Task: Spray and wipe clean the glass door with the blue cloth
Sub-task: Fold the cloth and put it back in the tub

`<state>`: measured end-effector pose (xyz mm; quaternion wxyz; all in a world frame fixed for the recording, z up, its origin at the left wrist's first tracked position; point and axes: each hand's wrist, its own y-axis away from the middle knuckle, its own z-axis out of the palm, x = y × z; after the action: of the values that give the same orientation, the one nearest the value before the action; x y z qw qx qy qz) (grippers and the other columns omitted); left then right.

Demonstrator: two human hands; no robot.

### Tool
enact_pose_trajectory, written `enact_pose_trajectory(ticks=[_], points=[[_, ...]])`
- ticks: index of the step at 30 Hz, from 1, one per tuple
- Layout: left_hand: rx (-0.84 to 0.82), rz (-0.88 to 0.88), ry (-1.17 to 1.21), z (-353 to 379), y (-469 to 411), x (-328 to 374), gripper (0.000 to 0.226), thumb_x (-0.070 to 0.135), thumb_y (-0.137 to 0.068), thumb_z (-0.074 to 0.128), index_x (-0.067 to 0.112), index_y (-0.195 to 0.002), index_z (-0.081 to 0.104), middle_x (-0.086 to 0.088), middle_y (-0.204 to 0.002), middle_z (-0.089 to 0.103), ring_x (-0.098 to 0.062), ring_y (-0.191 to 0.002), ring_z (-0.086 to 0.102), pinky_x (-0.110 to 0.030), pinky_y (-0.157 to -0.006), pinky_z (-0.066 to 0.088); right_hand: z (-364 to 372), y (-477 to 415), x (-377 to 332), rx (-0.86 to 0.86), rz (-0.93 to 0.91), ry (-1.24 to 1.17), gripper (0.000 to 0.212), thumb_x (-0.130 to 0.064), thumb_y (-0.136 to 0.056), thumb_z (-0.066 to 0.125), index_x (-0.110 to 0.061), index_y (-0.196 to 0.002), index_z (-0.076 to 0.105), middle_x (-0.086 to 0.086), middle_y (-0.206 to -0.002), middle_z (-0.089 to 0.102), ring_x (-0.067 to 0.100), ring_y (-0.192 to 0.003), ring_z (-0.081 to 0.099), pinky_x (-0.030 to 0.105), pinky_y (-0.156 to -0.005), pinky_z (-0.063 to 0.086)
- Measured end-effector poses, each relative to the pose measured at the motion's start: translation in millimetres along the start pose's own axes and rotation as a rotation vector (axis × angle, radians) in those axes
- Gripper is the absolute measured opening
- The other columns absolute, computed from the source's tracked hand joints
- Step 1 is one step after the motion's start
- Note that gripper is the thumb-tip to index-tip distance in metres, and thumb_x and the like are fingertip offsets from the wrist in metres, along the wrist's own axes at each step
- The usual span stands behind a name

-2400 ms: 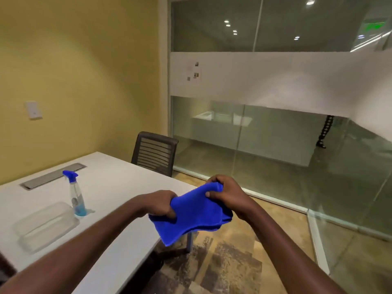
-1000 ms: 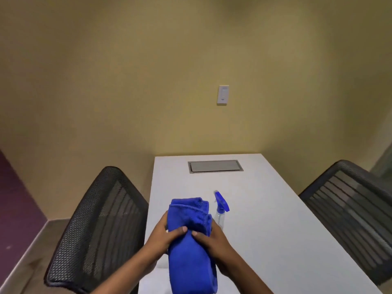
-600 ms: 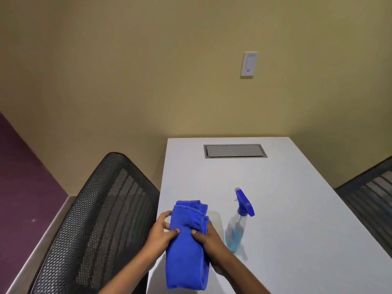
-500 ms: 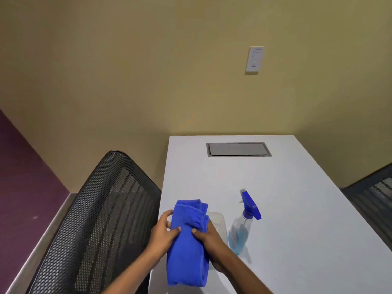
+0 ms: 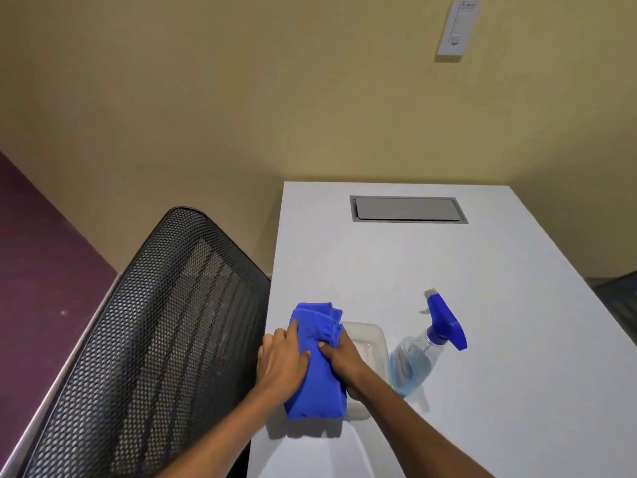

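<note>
While both of my hands close around the folded blue cloth (image 5: 315, 360), I hold it low over the near left corner of the white tabletop (image 5: 482, 270). My left hand (image 5: 281, 362) lies along the cloth's left side with the fingers stretched forward against the fabric and the thumb pressing across its top. My right hand (image 5: 343, 360) grips the right side, its thumb pinching into the folds near the middle. The cloth is folded into a long bundle, its layered edges pointing away from me.

Just beneath and to the right of the cloth sits a clear plastic container (image 5: 370, 343) on the tabletop, partly hidden by my right hand; whether the cloth touches it I cannot tell. Just beside the container, to its right, stands a clear spray bottle (image 5: 413, 362) holding blue liquid, topped with a blue trigger head (image 5: 446, 322). Farther back, a grey rectangular hatch (image 5: 408, 209) is set into the tabletop. A black mesh chair (image 5: 155, 339) stands against the tabletop's left edge, and a white wall switch (image 5: 458, 27) is fixed high on the yellow wall (image 5: 241, 98).
</note>
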<state>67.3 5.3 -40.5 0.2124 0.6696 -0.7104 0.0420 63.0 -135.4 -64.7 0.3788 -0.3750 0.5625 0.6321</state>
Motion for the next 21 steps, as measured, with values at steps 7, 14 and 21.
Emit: enact_pose_trajectory(ticks=[7,14,21], points=[[0.065,0.116,-0.199,18,4,-10,0.042,0.041,-0.096,0.046,0.028,-0.135,0.04,0.001,-0.142,0.037,-0.024,-0.118,0.038,-0.038,-0.097,0.035,3,-23,17,0.108,0.09,0.136,0.013,-0.009,-0.088,0.054,-0.011,-0.099,0.061,0.01,-0.095,0.069,0.025,-0.087,0.066,0.037,-0.076,0.057],[-0.004,0.128,-0.272,22,-4,2,0.021,0.029,-0.096,0.041,0.026,-0.109,0.057,0.005,-0.117,0.059,-0.022,-0.121,0.039,-0.042,-0.094,0.028,9,-30,29,0.215,0.09,0.509,0.012,-0.015,-0.087,0.052,-0.015,-0.076,0.056,0.002,-0.078,0.065,0.019,-0.072,0.059,0.036,-0.069,0.049],[-0.088,0.058,-0.348,32,-1,3,0.032,0.029,-0.095,0.037,0.024,-0.115,0.061,0.001,-0.135,0.053,-0.036,-0.149,0.007,-0.055,-0.109,0.013,18,-22,24,0.399,0.173,0.881,0.041,-0.046,-0.089,0.056,-0.012,-0.109,0.044,0.004,-0.104,0.059,0.026,-0.094,0.063,0.034,-0.067,0.043]])
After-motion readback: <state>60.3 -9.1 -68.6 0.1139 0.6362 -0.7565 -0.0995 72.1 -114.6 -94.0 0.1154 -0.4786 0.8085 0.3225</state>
